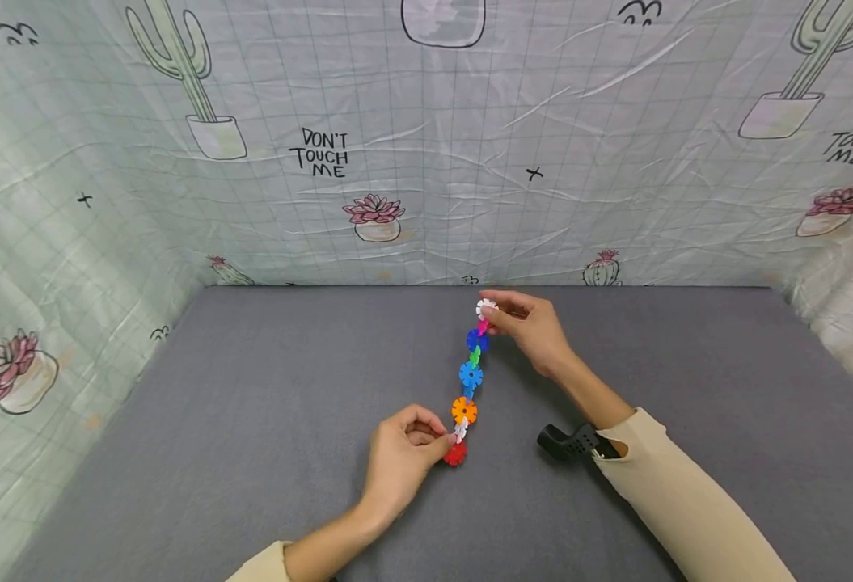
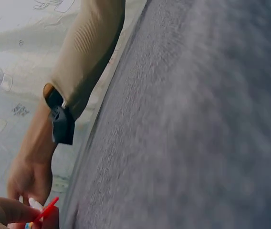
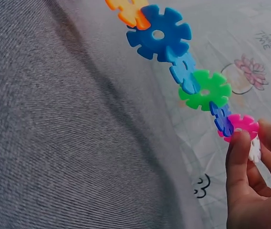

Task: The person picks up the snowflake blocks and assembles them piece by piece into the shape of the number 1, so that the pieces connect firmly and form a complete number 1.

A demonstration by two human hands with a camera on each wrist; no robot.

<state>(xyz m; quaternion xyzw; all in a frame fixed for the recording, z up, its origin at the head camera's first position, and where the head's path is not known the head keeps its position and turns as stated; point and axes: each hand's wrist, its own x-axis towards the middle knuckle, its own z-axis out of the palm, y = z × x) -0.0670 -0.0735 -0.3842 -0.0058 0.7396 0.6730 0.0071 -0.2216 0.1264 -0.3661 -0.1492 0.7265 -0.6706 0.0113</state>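
A chain of interlocking plastic snowflake discs [image 1: 471,375] stretches between my two hands, in a nearly straight line. My left hand [image 1: 400,462] pinches its near end, at a white disc [image 1: 461,429] beside the red disc [image 1: 455,454] at the tip. At the far end my right hand [image 1: 537,330] pinches the chain by the white disc [image 1: 486,308] and the pink disc [image 3: 244,128]. Between them run a dark blue, a green [image 3: 205,90], several blue and an orange disc [image 1: 464,411]. In the left wrist view, fingers partly hide the red disc [image 2: 48,208].
A grey tabletop [image 1: 288,380] lies beneath both hands. Behind and beside it hangs a pale curtain [image 1: 433,162] printed with cacti and lettering. A black wrist strap [image 1: 572,442] sticks out from the right sleeve [image 1: 681,493].
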